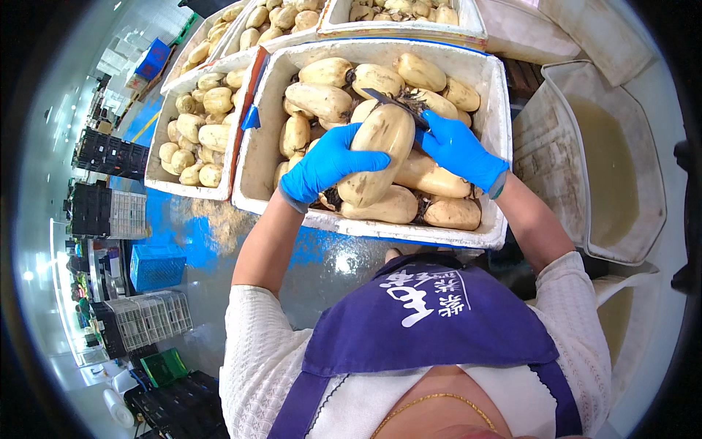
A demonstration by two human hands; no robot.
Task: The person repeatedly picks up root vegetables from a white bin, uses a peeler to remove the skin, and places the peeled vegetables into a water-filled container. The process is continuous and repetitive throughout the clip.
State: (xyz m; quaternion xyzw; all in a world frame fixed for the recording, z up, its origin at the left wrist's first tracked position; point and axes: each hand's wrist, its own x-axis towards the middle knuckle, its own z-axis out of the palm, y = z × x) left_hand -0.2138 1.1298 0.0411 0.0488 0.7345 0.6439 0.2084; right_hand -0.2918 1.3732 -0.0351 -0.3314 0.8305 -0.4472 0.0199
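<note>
My left hand (330, 163), in a blue glove, holds a large pale lotus root segment (382, 145) tilted over an open white foam box (496, 164). In my gloved right hand (458, 145) is a knife (386, 100); its dark blade lies across the top end of that segment. More lotus root segments (321, 99) fill the box under both hands, some with dark, fibrous joints. Dark trimmings (419, 102) lie among them near the blade.
A smaller foam box (159, 178) of lotus root pieces stands at the left, and more filled boxes (403, 34) stand beyond. Tubs of murky water (603, 170) are at the right. Crates (158, 267) and wet floor (219, 285) lie at the lower left.
</note>
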